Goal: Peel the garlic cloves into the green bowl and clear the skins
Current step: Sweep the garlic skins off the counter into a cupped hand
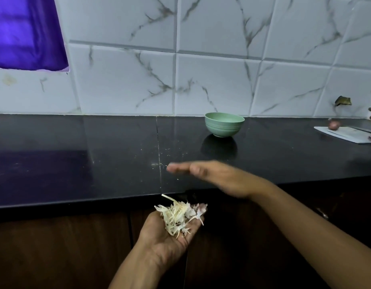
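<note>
Cradling papery, stringy garlic skins [178, 215] on upturned, loosely cupped left hand [170, 232]; holding right hand [217, 176] flat over glossy black table [76, 163].

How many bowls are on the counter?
1. The green bowl stands upright at the back of the black counter, near the tiled wall; others may lie outside the frame.

Pale garlic skins [177, 215] heaped in left hand [159, 240]; green bowl [224, 127] upright.

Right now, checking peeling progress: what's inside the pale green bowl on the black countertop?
Of the pale green bowl, only the inner far wall shows; the near wall hides its bottom and any contents.
</note>
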Motion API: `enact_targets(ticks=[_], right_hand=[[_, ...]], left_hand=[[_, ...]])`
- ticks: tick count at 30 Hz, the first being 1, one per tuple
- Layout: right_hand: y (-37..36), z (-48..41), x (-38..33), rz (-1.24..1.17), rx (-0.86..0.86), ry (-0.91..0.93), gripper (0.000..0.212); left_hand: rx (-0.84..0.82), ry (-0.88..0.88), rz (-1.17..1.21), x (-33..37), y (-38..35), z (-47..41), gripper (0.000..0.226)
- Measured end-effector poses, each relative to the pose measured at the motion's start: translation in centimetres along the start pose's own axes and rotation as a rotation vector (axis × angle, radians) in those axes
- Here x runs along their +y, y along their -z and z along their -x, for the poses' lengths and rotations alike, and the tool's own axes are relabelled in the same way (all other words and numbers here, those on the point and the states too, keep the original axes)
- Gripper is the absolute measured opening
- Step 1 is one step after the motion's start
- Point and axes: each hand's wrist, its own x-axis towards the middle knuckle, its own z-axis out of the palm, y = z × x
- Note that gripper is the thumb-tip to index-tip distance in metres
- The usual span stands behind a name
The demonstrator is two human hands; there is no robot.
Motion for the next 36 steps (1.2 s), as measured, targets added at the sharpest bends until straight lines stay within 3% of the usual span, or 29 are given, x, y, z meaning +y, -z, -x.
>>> enact_targets(ticks=[3, 6, 11, 15, 17, 19, 22, 28, 32, 36], right_hand=[[3.0, -2.7, 4.0, 0.163, 0.199, -0.207, 0.054], [3.2, -5.9, 6.4, 0.373, 0.078, -0.37, 0.062], [-1.1, -7.3, 3.0, 0.522, -0.128, -0.109, 0.06], [-1.7, -2.3, 0.2, 0.258, -0.274, 0.029, 0.066], [-0.7, -1.5, 0.5, 0.071, -0.242, 0.052, 0.063], [0.6, -2.8, 1.9, 0.015, -0.073, 0.004, 0.057], [2.5, -7.1, 4.3, 0.119, 0.112, -0.154, 0.054], [1.9, -12.9, 5.0, 0.374, -0.048, -0.283, 0.057], [-1.5, -11.5, 2.3, 0.493, -0.209, -0.063, 0.058], [-2.9, -5.9, 0.5, 0.445, -0.254, 0.092, 0.08]], left_hand=[[0.005, 0.006, 0.008, 0.3, 0.0, 0.5, 0.048], [0.016, -0.01, 0.024, 0.4, 0.0, 0.8, 0.047], [0.024, -0.036, 0.011, 0.9, 0.0, 1.0, 0.047], [0.015, -0.042, 0.0, 1.0, 0.0, 1.1, 0.046], [0.021, -0.035, -0.001, 1.0, 0.2, 1.1, 0.047], [0.022, -0.027, -0.002, 0.9, 0.2, 1.1, 0.047], [0.022, -0.026, 0.012, 1.0, 0.4, 1.3, 0.049], [0.014, -0.04, 0.017, 1.3, 0.7, 1.6, 0.05], [-0.01, -0.042, 0.004, 1.4, 0.9, 1.3, 0.056], [-0.01, -0.05, -0.011, 1.5, 1.1, 1.0, 0.051]])
